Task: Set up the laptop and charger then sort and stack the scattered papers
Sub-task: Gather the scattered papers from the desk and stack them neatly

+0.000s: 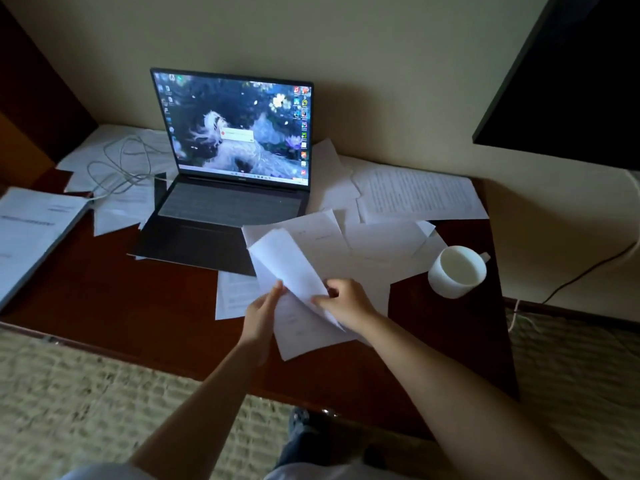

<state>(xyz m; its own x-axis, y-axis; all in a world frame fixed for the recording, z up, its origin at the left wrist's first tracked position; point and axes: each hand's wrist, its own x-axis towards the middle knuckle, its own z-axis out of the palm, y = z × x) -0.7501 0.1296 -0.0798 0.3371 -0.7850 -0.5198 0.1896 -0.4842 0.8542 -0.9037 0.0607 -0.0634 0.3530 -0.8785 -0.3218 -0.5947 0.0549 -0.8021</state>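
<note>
I saw a glossy dark wooden desk (104, 299) bearing an open grey laptop (221, 202), its screen lit. Thin white papers (415, 195) lay scattered right of the laptop; a looped pale charger cable (117, 168) lay left of it. A smooth white mug (457, 271) stood further right. The print on the sheets was too blurred to read. In front of the laptop, my left hand (259, 317) and right hand (346, 301) each pinched a curling sheet (287, 261).
</note>
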